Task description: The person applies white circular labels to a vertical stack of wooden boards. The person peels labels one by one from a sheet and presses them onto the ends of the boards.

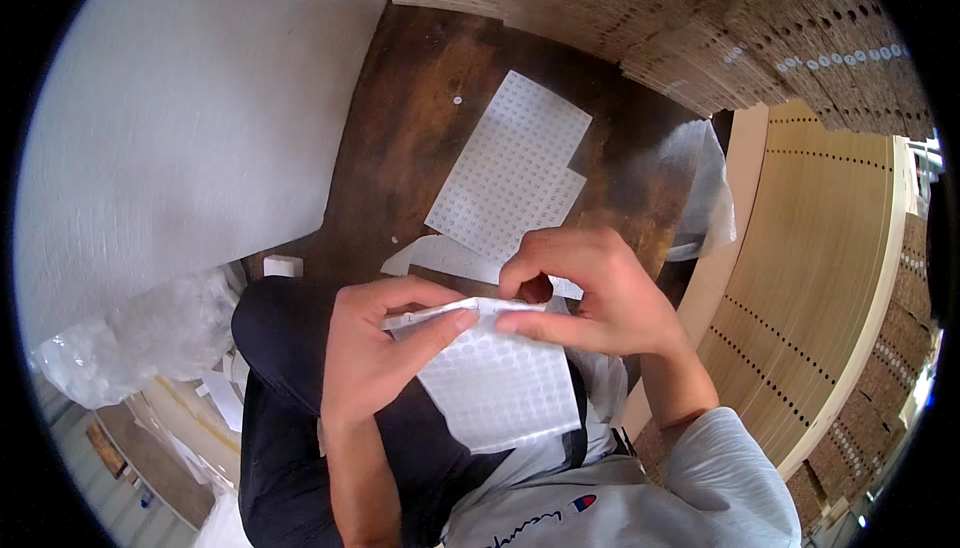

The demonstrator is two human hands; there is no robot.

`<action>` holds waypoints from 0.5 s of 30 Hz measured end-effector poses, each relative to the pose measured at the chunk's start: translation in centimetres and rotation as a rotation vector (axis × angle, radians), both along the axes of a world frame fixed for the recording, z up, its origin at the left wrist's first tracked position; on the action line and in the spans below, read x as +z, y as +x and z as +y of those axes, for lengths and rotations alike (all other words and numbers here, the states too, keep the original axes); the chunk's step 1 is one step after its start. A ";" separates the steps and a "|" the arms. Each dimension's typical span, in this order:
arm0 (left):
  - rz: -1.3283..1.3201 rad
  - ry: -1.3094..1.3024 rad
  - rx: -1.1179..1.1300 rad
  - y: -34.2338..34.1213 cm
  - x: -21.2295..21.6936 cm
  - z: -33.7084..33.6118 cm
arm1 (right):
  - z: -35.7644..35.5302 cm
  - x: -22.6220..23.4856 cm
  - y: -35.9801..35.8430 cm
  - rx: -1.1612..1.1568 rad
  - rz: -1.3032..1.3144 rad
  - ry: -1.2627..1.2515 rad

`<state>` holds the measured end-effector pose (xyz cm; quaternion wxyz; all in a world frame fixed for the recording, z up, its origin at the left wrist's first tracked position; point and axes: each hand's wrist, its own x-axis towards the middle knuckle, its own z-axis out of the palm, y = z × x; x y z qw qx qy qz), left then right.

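Observation:
A white sheet of small round stickers [510, 388] hangs over my lap, its upper edge bent back. My left hand [375, 343] pinches that edge between thumb and fingers at its left part. At the right part, my right hand [605, 293] closes thumb and curled fingers on the same edge; whether a single sticker sits between the fingertips is too small to tell. Beyond my hands a second white sheet [510, 163], printed with rows of small marks and notched at its right side, lies flat on the dark brown surface [420, 78].
Stacked chipboard panels [650, 8] with round white stickers rise at the back right. Pale drilled boards [820, 248] stand at my right, beside clear plastic film [705, 188]. A white panel [200, 98] fills the left, with crumpled plastic wrap [150, 333] below it.

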<state>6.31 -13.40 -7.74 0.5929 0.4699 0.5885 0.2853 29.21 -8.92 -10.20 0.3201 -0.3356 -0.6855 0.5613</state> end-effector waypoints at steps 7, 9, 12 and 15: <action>0.013 0.111 -0.149 -0.6 0.5 -0.4 | 0.2 -0.3 1.6 0.202 -0.015 -0.148; 0.022 0.119 -0.164 -0.5 0.4 -0.4 | 0.1 -0.6 1.6 0.193 0.031 -0.157; 0.064 0.130 -0.162 -0.3 0.4 -0.3 | -0.5 -0.8 0.7 0.086 0.134 -0.140; 0.077 0.117 -0.147 -0.2 0.5 -0.2 | -0.5 -0.9 0.5 0.094 0.102 -0.155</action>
